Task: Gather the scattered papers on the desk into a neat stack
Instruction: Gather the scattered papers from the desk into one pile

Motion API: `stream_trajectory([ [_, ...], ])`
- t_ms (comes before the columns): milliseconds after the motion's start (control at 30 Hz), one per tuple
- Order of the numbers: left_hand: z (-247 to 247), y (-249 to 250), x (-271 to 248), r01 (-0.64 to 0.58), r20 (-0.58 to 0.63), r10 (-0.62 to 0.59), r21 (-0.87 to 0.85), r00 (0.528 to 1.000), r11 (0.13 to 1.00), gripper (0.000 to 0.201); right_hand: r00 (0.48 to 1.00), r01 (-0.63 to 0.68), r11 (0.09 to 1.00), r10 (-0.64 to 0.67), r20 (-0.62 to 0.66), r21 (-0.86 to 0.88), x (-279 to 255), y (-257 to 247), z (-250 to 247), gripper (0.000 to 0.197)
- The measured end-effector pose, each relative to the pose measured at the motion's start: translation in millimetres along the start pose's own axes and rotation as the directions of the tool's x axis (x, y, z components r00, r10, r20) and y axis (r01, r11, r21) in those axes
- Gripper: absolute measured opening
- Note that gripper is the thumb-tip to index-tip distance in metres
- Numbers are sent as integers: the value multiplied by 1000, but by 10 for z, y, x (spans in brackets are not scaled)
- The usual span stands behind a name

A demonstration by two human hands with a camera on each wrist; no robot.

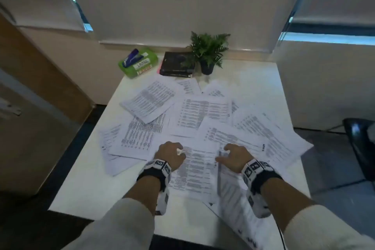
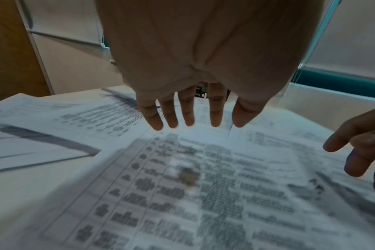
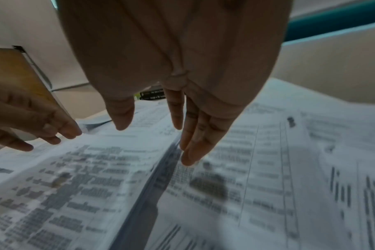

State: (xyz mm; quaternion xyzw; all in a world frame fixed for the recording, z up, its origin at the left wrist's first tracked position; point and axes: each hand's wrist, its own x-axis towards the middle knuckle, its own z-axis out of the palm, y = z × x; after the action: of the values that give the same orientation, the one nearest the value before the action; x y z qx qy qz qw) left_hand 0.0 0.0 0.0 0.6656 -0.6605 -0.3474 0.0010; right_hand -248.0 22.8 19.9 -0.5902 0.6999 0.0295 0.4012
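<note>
Several printed sheets lie scattered and overlapping across the white desk (image 1: 85, 184). A thicker bundle (image 1: 149, 100) sits at the back left. One sheet (image 1: 194, 170) lies nearest me, between my hands. My left hand (image 1: 172, 153) hovers over its left edge, fingers loosely bent and holding nothing. In the left wrist view the left hand (image 2: 190, 118) has its fingers spread above the print. My right hand (image 1: 229, 154) is at the sheet's right edge. The right wrist view shows the right hand (image 3: 152, 125) relaxed, fingertips (image 3: 188, 157) close to a paper edge.
At the back of the desk stand a green box (image 1: 142, 67) with a blue stapler (image 1: 132, 58) on it, black books (image 1: 178, 64) and a potted fern (image 1: 209, 53). A sheet (image 1: 243, 219) overhangs the front edge. A dark chair (image 1: 359, 144) is at right, a wooden cabinet (image 1: 30, 87) at left.
</note>
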Motion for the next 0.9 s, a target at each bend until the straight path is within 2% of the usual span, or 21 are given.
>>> stream_trajectory([
  [67,39,-113,4,78,-23,-76,130,997,988,46,996,-93,995,92,4,42,71,8,135,73],
  [133,114,-274,-18,127,5,-130,193,991,973,54,989,-145,986,144,14,76,99,41,285,68],
  [233,194,-432,-35,116,117,-145,221,983,968,60,982,-190,959,191,16,211,182,61,458,60],
  [333,247,-511,-79,86,151,-120,216,981,973,61,979,-186,903,203,-3,387,215,35,559,37],
  [433,255,-565,-106,35,106,-67,278,992,960,58,986,-157,924,166,5,349,224,-19,648,21],
  [533,172,-584,-53,5,38,-15,263,999,965,53,992,-101,916,121,-27,387,242,53,760,32],
  [567,118,-576,-25,-13,0,14,238,1000,971,53,994,-74,898,103,-45,433,223,79,787,27],
  [600,58,-567,7,-44,-47,55,217,997,975,55,993,-45,874,90,-70,485,165,45,770,22],
  [700,-166,-550,109,-148,-147,177,184,973,972,67,994,-9,811,72,-85,585,1,-107,640,34],
  [767,-304,-589,175,-219,-142,245,177,959,959,74,996,36,832,18,-92,553,-11,-206,555,33],
  [833,-401,-656,198,-270,-83,282,128,956,954,75,994,87,866,-44,-98,492,25,-332,491,28],
  [900,-501,-735,173,-251,2,251,-28,968,968,65,994,107,899,-83,-75,425,100,-502,469,19],
])
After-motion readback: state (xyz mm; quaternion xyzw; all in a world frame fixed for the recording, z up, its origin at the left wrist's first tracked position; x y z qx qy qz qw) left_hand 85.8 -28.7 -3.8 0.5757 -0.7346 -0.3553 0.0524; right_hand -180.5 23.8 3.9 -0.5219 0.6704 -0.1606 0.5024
